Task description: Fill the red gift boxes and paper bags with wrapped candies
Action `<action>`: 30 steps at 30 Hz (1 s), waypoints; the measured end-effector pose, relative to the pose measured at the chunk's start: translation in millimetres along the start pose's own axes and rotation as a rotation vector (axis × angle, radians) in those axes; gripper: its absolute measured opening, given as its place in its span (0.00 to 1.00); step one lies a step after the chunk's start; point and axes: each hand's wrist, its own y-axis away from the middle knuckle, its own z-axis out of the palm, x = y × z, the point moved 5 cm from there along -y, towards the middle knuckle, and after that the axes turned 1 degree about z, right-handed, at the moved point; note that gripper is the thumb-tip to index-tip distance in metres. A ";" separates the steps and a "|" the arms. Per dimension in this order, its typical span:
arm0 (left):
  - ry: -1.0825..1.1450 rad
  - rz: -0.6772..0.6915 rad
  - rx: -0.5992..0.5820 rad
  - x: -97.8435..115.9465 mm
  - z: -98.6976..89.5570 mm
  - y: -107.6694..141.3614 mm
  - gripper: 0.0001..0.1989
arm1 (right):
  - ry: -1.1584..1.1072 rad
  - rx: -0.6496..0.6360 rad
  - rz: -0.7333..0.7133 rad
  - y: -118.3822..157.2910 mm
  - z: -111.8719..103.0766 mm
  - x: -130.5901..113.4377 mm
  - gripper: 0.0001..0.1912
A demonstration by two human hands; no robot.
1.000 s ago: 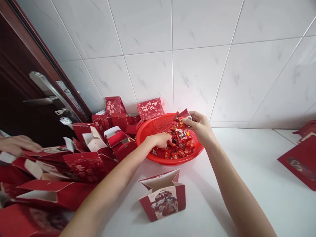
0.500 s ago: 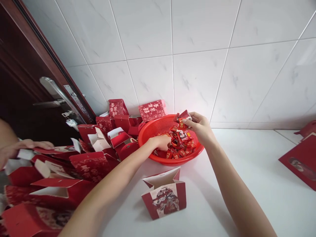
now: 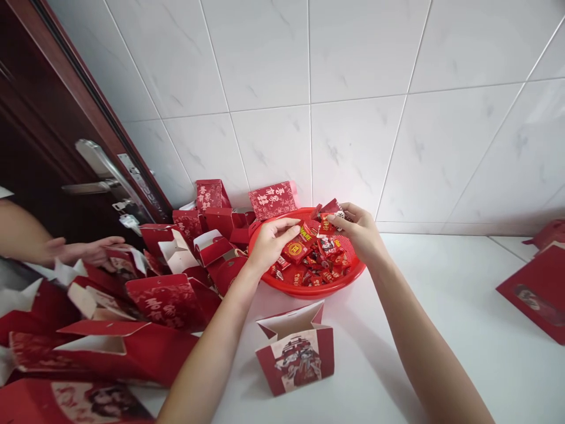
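Over the left side of a red plastic basket (image 3: 309, 291), my left hand (image 3: 270, 242) pinches wrapped candies (image 3: 296, 250), one of them with a round yellow mark. My right hand (image 3: 359, 231) is closed on several red candy packets (image 3: 329, 222) above the basket's right rim. Loose red-wrapped candies (image 3: 320, 268) lie in the basket below both hands. In front of the basket an open red gift box (image 3: 295, 356) stands upright on the white table, a printed picture on its front. Its inside is mostly hidden.
Many red gift boxes (image 3: 165, 303), several with open tops, crowd the left side. Another person's hand (image 3: 90, 250) is among them. A red box (image 3: 536, 291) lies at the far right. Behind are a tiled wall (image 3: 353, 153) and a dark door (image 3: 39, 129).
My left hand has risen from among the candies and now holds some in view. The right hand stays about where it was. The other person's hand has moved right over the boxes.
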 end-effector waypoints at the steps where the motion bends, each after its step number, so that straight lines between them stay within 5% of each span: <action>1: 0.000 0.018 0.019 2.1 1.1 1.7 0.22 | 0.012 -0.007 0.002 1.1 1.6 -0.2 0.21; 19: -0.210 0.149 0.239 38.9 5.6 27.3 0.10 | 0.163 -0.193 -0.050 29.6 33.0 -20.8 0.26; 30: -0.002 0.129 0.053 64.6 -1.0 35.9 0.18 | 0.080 -0.217 -0.122 43.3 33.8 -42.1 0.17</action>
